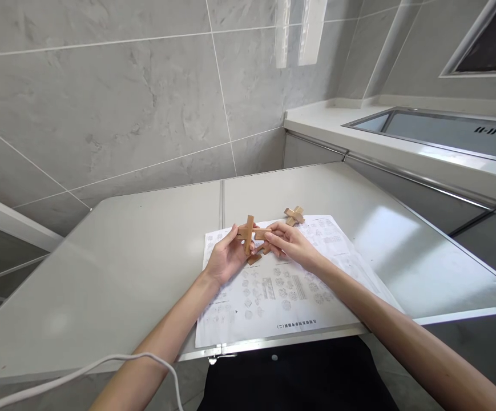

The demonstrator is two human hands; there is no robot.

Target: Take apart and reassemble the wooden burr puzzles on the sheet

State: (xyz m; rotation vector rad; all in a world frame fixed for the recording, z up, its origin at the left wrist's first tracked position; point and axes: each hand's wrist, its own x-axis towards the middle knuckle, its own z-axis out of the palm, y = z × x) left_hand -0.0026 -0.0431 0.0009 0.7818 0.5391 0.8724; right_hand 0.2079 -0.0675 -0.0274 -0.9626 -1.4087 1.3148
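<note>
Over a printed sheet (288,314), my left hand (222,258) is closed on crossed wooden puzzle pieces (249,235), one standing upright across another. My right hand (293,244) pinches the end of a notched wooden puzzle piece (262,234), which points left and meets the crossed pieces. Whether they interlock, I cannot tell. Beneath the hands, a loose wooden piece (254,260) lies on the paper, and another wooden piece (266,249) shows partly behind my right fingers. Some fingertips of both hands are hidden by the wood.
Just beyond my right hand, a cluster of wooden pieces (294,215) sits at the sheet's far edge. The light folding table (145,274) has a seam down its middle. A white cable (115,358) crosses the lower left. A counter with a sink (440,134) stands at the right.
</note>
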